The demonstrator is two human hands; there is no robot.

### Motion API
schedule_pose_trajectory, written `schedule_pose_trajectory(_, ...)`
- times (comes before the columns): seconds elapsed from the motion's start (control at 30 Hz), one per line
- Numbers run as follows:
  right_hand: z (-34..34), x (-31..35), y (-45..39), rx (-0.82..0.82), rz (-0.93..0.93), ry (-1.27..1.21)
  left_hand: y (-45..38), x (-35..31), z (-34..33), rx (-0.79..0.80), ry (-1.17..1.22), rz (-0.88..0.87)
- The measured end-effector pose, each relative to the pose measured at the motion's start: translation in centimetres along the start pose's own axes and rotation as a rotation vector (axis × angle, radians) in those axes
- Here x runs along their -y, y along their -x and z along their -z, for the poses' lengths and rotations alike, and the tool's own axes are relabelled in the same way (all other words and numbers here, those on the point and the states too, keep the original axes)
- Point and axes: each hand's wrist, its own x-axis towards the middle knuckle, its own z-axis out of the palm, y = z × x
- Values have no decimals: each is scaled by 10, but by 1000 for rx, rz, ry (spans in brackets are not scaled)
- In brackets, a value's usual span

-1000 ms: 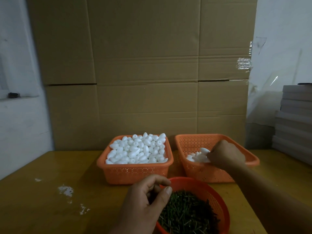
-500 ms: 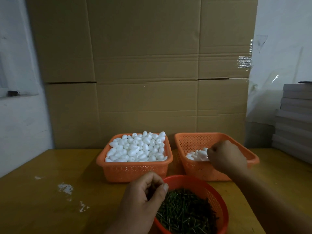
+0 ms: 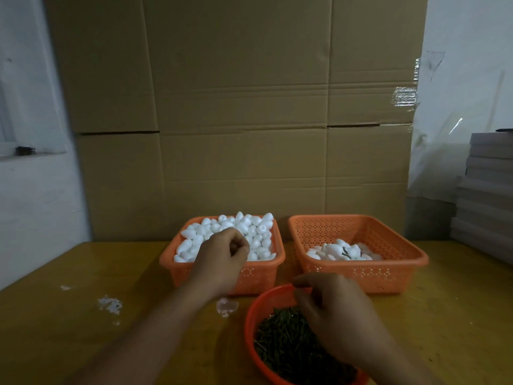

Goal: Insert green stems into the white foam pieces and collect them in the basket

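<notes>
My left hand (image 3: 222, 257) hovers over the near edge of the left orange basket (image 3: 258, 276), which is heaped with plain white foam pieces (image 3: 249, 226). Its fingertips are pinched together, and I cannot see anything between them. My right hand (image 3: 333, 309) is curled, knuckles up, over the round red bowl (image 3: 251, 315) of green stems (image 3: 283, 337), with its fingertips together near the bowl's far rim. The right orange basket (image 3: 388, 273) holds a small pile of foam pieces (image 3: 341, 251), and one of them shows a green stem.
The baskets and bowl stand on a yellow wooden table (image 3: 83, 315) with white crumbs (image 3: 109, 304) on its left part. Tall cardboard boxes (image 3: 236, 120) close off the back. A stack of grey boards (image 3: 488, 195) rises at the right edge.
My left hand has gone from the stem bowl up to the foam-filled left basket. My right hand has come back from the right basket to the stem bowl.
</notes>
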Motion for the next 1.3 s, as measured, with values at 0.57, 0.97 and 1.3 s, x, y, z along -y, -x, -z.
schedule_pose_trajectory(0.57,-5,-1,10,-12,-7,10,-108,16,-49,447,-879,171)
schedule_pose_trajectory(0.97,-6,-3,9,-8,10,48,-92,8,-35,502,-793,201)
schedule_pose_trajectory(1.3,-4,-1,9,16,31,46,-62,-1,-9,171,-161,-15)
